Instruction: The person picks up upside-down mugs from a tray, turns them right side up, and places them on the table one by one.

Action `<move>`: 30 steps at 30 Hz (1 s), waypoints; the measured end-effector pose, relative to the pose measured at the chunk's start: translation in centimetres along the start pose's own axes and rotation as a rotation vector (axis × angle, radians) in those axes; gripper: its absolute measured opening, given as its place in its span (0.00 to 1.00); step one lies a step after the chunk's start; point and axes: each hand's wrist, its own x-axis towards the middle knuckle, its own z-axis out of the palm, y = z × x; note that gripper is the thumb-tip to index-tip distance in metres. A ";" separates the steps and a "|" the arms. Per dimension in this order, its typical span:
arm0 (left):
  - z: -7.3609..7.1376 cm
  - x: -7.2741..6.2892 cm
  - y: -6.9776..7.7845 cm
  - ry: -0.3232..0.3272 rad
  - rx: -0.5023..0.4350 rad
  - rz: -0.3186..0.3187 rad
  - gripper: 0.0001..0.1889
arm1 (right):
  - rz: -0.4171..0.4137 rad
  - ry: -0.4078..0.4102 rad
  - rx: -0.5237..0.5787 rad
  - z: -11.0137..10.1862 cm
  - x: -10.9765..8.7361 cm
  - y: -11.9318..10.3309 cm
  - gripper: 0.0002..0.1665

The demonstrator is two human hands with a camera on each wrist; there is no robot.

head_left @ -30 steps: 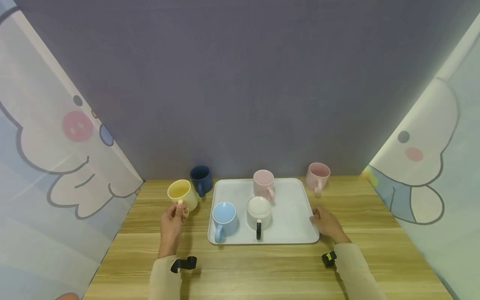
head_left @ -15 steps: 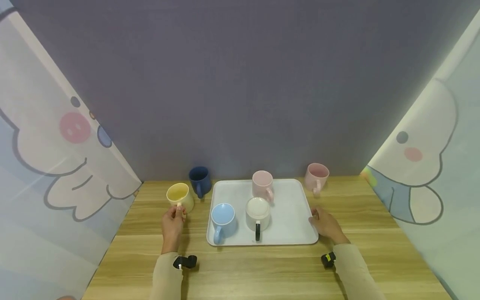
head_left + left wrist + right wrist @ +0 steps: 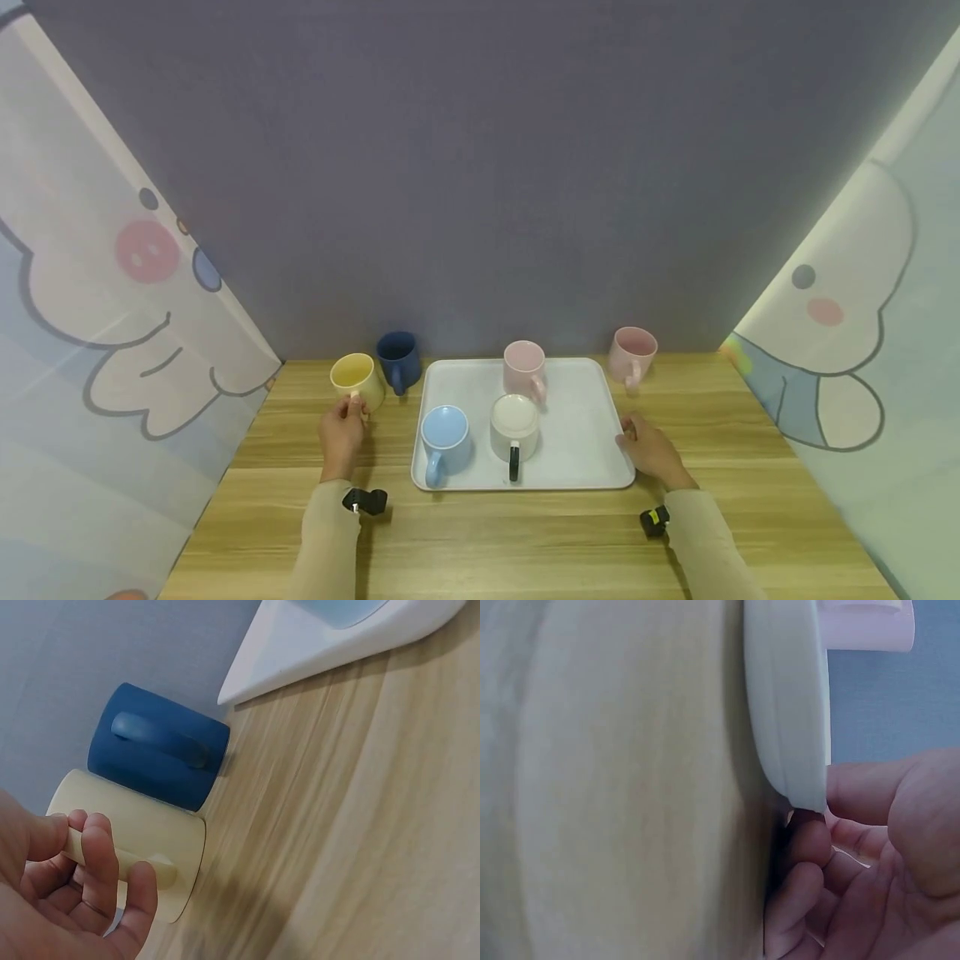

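In the head view my left hand (image 3: 342, 431) holds a pale yellow mug (image 3: 367, 392) by its handle, left of a dark blue mug (image 3: 406, 367). The left wrist view shows thumb and fingers curled on the yellow mug's handle (image 3: 154, 871), the mug close beside the dark blue mug (image 3: 154, 750). At the right, my right hand (image 3: 654, 452) grips the right edge of a white tray (image 3: 585, 433). In the right wrist view the thumb (image 3: 859, 787) lies on one side of the tray's rim (image 3: 791, 705), with curled fingers on the other side.
On the tray stand a light blue mug (image 3: 450, 454), a white mug (image 3: 516, 433) with a black-and-white handle, and a pink mug (image 3: 522, 377). Another pink mug (image 3: 626, 364) is behind the tray's right side. A grey wall (image 3: 480, 183) rises along the wooden table's (image 3: 480, 542) back edge.
My left hand has moved the yellow mug slightly left and back, toward the wall. The right hand stays on the tray's edge, and the other mugs keep their places.
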 end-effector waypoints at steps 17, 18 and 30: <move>-0.2 0.9 0.6 0.008 0.064 -0.006 0.20 | 0.006 0.003 0.008 -0.1 -0.1 -0.4 0.21; -0.2 0.9 0.6 0.013 0.065 0.001 0.20 | 0.005 0.004 0.009 -0.2 -0.1 -0.5 0.20; -0.2 -0.4 -0.1 0.143 -0.018 0.037 0.18 | 0.019 0.012 -0.003 -0.1 -0.1 -0.4 0.20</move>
